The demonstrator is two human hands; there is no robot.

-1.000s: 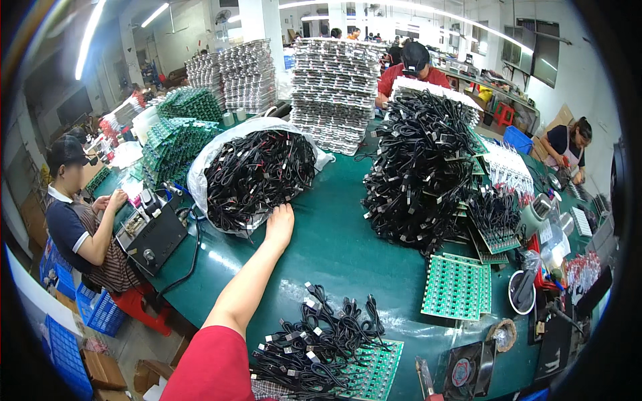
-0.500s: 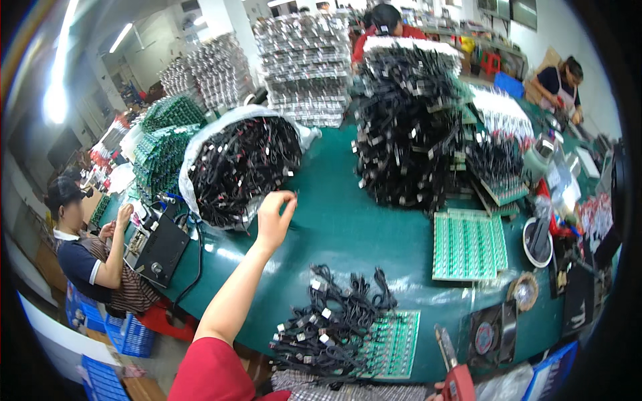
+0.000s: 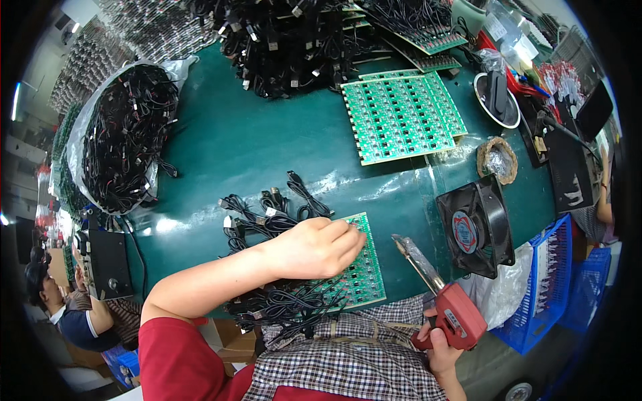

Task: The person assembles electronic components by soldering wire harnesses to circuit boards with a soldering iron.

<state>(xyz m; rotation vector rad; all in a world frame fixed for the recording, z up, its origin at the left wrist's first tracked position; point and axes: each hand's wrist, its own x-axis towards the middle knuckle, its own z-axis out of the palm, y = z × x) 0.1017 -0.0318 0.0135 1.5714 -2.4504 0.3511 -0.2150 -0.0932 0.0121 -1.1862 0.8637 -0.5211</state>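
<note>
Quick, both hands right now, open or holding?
Left hand: curled over the green circuit board; any hold can't be told.
Right hand: closed, holding the red soldering gun.

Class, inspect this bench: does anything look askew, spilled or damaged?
Slightly: right of centre, the upper board lies out of line with the lower board, whose right edge juts out. No spill or damage shows.

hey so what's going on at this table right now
The left hand is curled over a green circuit board; whether it grips anything is hidden. The right hand holds a red soldering gun by its handle, the tip just to the right of the board. Black cables lie over the board's left part. A black fan stands on the right.
</note>
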